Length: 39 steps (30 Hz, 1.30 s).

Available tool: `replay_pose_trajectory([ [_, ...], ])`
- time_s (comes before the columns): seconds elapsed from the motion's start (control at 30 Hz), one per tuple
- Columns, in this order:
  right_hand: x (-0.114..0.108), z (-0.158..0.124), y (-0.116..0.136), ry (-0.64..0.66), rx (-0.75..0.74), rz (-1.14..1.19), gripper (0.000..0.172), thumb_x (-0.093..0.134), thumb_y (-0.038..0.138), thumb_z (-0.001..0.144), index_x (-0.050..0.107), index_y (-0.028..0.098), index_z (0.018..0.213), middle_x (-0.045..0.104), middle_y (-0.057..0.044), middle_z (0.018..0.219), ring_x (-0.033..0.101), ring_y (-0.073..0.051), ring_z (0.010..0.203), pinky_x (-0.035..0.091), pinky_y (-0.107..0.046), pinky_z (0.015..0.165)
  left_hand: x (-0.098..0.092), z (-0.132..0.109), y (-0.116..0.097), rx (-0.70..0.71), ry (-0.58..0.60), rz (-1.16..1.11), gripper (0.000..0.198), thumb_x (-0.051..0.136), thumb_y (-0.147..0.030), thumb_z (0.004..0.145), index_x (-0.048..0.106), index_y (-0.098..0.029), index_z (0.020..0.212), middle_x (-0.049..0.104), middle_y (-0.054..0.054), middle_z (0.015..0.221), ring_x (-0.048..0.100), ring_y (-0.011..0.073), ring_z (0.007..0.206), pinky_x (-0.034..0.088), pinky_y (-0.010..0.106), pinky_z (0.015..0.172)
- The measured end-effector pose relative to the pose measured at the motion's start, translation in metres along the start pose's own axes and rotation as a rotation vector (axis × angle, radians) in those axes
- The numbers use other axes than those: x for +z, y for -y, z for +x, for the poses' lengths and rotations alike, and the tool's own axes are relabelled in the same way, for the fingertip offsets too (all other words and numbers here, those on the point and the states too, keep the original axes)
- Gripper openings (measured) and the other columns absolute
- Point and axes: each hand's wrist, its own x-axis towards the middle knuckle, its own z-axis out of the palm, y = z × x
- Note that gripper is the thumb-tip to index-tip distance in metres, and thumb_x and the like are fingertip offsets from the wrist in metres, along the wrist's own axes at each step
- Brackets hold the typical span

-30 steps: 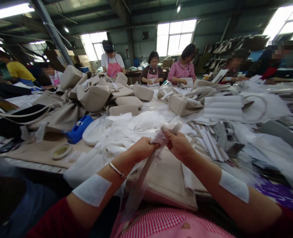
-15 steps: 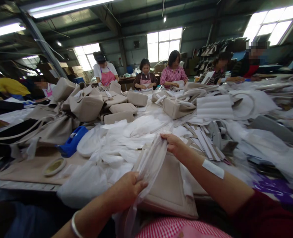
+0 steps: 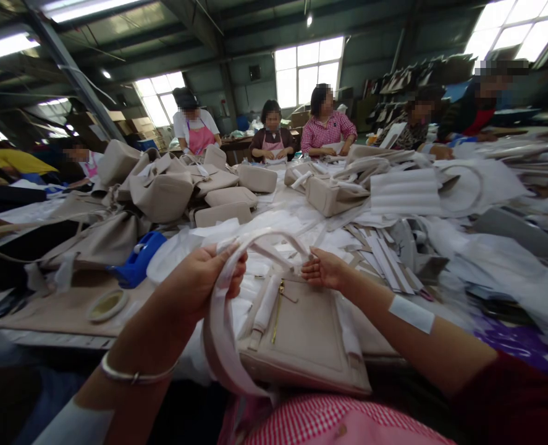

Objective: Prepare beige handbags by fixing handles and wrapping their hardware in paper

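Observation:
A long pale bag strap (image 3: 218,349), seemingly covered in thin translucent film, runs through my left hand (image 3: 211,272), whose fingers are closed around it. From there it arcs over to my right hand (image 3: 322,269), which pinches it with curled fingers. The strap's lower part hangs down by my apron. Below my hands a beige handbag (image 3: 308,330) lies at the table's near edge, with gold-coloured metal hardware (image 3: 277,315) on it. White wrapping (image 3: 267,303) covers a piece on the bag's left side; more white wrapping (image 3: 348,327) lies along its right.
A blue tape dispenser (image 3: 139,262) and a tape roll (image 3: 107,305) sit to the left. Beige bags (image 3: 162,194) are heaped behind. On the right are flat strips (image 3: 385,256), a grey tape dispenser (image 3: 415,247) and plastic film (image 3: 500,266). Several co-workers stand across the table.
My left hand has moved up and left. The strap, bunched between my hands before, now spreads into a loop. The bag's gold-coloured hardware has come into sight.

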Motion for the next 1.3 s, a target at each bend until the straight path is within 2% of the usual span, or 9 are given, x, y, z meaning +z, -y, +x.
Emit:
replay_pose_trajectory([
  [0.13,-0.018,-0.029,0.030,-0.146,-0.575,-0.398,0.031,0.077,0.037,0.071,0.067,0.016,0.091,0.071,-0.010,0.085,0.068,-0.025,0.078,0.057,-0.037,0.066,0.013,0.031,-0.023,0.025,0.014,-0.004,0.019,0.064,-0.025,0.085,0.057,-0.011,0.073,0.048,-0.003,0.053,0.038,0.0033,0.037,0.034,0.014,0.035],
  [0.27,0.007,-0.049,0.069,0.033,-1.089,-0.528,0.082,0.090,0.027,0.048,0.061,0.025,0.125,0.063,-0.006,0.128,0.056,-0.027,0.118,0.048,-0.039,0.094,0.037,0.052,-0.035,0.049,0.086,0.053,0.021,0.063,-0.022,0.087,0.057,-0.011,0.070,0.049,-0.002,0.052,0.039,0.0035,0.036,0.033,0.014,0.035],
  [0.33,0.027,-0.049,0.085,0.179,-1.130,-0.515,0.078,0.088,0.029,0.052,0.062,0.022,0.125,0.068,-0.005,0.119,0.060,-0.025,0.110,0.049,-0.036,0.091,0.049,0.059,-0.039,0.055,0.107,0.090,0.021,0.062,-0.021,0.087,0.057,-0.010,0.070,0.051,-0.002,0.052,0.040,0.0036,0.037,0.034,0.015,0.037],
  [0.4,0.043,-0.040,0.094,0.265,-1.092,-0.521,0.052,0.082,0.032,0.061,0.070,0.017,0.109,0.073,-0.003,0.096,0.066,-0.021,0.090,0.052,-0.031,0.080,0.057,0.064,-0.044,0.062,0.112,0.113,0.021,0.060,-0.019,0.088,0.058,-0.010,0.070,0.053,0.000,0.051,0.043,0.0046,0.039,0.038,0.016,0.040],
  [0.57,0.040,0.003,0.075,0.149,-0.898,-0.618,0.019,0.074,0.032,0.067,0.072,0.013,0.067,0.065,0.000,0.056,0.056,-0.013,0.054,0.045,-0.024,0.053,0.057,0.071,-0.065,0.078,0.107,0.058,0.024,0.052,-0.019,0.093,0.055,-0.011,0.071,0.048,-0.003,0.049,0.041,0.0040,0.038,0.035,0.014,0.040],
  [0.73,0.002,0.025,0.037,0.263,-0.729,-0.670,0.019,0.070,0.032,0.072,0.075,0.014,0.072,0.074,-0.005,0.070,0.064,-0.016,0.066,0.049,-0.027,0.066,0.039,0.080,-0.072,0.022,0.106,-0.020,0.029,0.043,-0.021,0.098,0.053,-0.012,0.072,0.040,-0.005,0.048,0.032,0.0018,0.033,0.025,0.012,0.034],
  [0.9,-0.022,0.023,0.039,0.155,-0.696,-0.506,0.036,0.069,0.046,0.075,0.074,0.012,0.085,0.076,-0.011,0.082,0.069,-0.023,0.082,0.051,-0.037,0.083,0.023,0.087,-0.057,0.043,0.140,-0.023,0.023,0.052,-0.020,0.093,0.054,-0.012,0.071,0.045,-0.004,0.050,0.035,0.0023,0.034,0.027,0.012,0.033],
  [1.13,0.015,-0.020,0.105,0.150,-1.242,-0.733,0.081,0.081,0.034,0.069,0.046,0.020,0.140,0.067,-0.012,0.120,0.063,-0.026,0.111,0.047,-0.044,0.097,0.020,0.082,-0.044,0.077,0.166,0.043,0.022,0.065,-0.021,0.085,0.058,-0.010,0.067,0.054,0.000,0.049,0.044,0.0058,0.038,0.038,0.016,0.037],
  [1.3,0.047,-0.049,0.120,0.003,-1.558,-1.179,0.035,0.057,0.016,0.085,0.066,0.019,0.120,0.072,-0.010,0.112,0.067,-0.024,0.102,0.050,-0.034,0.092,0.027,0.078,-0.023,0.064,0.208,0.015,0.018,0.071,-0.021,0.080,0.063,-0.008,0.069,0.060,0.003,0.053,0.051,0.0075,0.043,0.044,0.018,0.044],
])
